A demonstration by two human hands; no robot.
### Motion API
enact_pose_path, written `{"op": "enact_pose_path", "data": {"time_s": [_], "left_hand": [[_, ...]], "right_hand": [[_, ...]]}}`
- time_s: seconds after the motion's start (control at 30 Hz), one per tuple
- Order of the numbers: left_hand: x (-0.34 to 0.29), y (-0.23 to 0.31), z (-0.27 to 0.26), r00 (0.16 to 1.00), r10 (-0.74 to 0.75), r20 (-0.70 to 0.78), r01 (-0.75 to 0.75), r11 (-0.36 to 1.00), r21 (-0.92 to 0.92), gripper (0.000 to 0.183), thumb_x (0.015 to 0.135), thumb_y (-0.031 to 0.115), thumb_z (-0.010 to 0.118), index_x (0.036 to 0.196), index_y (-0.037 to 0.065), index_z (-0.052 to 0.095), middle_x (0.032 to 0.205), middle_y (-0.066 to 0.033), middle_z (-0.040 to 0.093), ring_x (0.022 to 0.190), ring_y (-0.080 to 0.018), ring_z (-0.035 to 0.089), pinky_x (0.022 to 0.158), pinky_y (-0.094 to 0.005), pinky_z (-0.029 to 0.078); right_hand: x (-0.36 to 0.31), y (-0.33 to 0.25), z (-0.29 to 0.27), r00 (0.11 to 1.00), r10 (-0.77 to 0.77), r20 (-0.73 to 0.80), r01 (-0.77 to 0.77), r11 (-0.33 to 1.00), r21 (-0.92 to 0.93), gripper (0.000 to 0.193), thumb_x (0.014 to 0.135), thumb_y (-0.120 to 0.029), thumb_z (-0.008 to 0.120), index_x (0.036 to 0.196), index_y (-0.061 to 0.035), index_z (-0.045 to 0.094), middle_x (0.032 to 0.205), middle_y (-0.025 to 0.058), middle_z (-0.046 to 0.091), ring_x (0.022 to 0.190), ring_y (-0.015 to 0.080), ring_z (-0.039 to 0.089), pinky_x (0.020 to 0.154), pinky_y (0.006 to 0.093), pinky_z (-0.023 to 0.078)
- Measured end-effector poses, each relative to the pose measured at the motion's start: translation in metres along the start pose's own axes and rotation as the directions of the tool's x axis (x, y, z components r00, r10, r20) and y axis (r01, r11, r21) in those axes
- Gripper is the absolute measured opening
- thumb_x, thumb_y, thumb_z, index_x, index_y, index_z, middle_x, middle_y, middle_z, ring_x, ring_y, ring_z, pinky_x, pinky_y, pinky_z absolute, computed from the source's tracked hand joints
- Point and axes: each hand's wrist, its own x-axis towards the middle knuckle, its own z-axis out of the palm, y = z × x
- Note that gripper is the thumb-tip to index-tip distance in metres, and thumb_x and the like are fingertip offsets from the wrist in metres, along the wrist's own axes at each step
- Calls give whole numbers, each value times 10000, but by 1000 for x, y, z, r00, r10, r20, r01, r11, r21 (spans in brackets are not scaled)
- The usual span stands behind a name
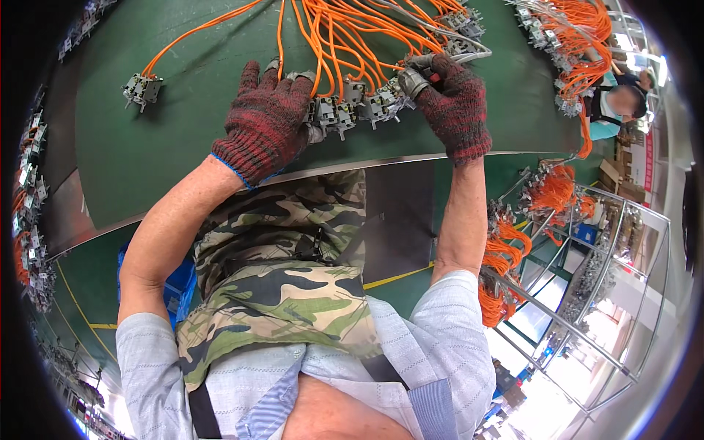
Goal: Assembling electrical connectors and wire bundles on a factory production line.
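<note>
Nearest, I'm watching the left hand (265,121) covering the left end of a row of connectors (342,116) at upper centre; its fingers are reaching over them, but I can't tell whether it is pinching one. Farther right, the right hand (458,108) is holding thumb and finger close together at the row's other end, whatever lies between them staying hidden from me. The row is lying on the table (161,147), its long axis running across the frame, prongs pointing toward the lower edge. I'm judging the connectors light, hard and stiff, best taken by their grey bodies, since the cables (323,16), trailing to the top edge, are looking springy. A lone connector (142,91) is sitting upper left.
</note>
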Motion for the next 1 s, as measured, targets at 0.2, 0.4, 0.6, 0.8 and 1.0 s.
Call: {"op": "enact_pose_path", "data": {"time_s": [0.2,0.4,0.6,0.8,1.0], "left_hand": [[0,-2,4,999,6,-37,-6,1000,21,746,844,433,862,1420,42,591,1358,-206,707,1403,-427,567,1272,-643,298],[0,-1,4,999,6,-50,-5,1000,30,749,847,461,857,1415,44,603,1362,-199,709,1397,-414,574,1272,-632,305],[0,-1,3,998,15,-66,-11,998,57,722,847,454,858,1394,49,614,1339,-190,716,1374,-403,587,1265,-624,318],[1,-1,3,998,12,-68,-9,999,52,717,847,444,863,1392,51,613,1323,-184,719,1357,-398,595,1258,-621,327],[1,-1,2,1000,3,-7,-2,999,44,722,851,440,863,1400,47,607,1332,-205,714,1376,-401,589,1262,-611,329]], "right_hand": [[-36,8,12,971,95,-218,36,848,529,210,950,-74,832,1143,-12,779,957,36,756,815,112,682,728,294,588],[-73,22,37,937,269,-221,0,635,772,228,978,-25,809,1194,-4,739,1100,79,781,910,148,736,833,324,637],[-78,31,49,944,208,-255,47,682,729,242,970,-29,820,1200,-14,745,1107,65,779,963,131,723,882,311,620],[-86,31,51,927,205,-313,48,765,642,224,955,-23,828,1166,-12,755,1150,74,775,976,134,720,878,311,613],[-89,18,52,903,159,-400,129,787,604,249,948,-7,825,1187,-8,758,1184,86,774,992,138,716,894,315,614]]}}
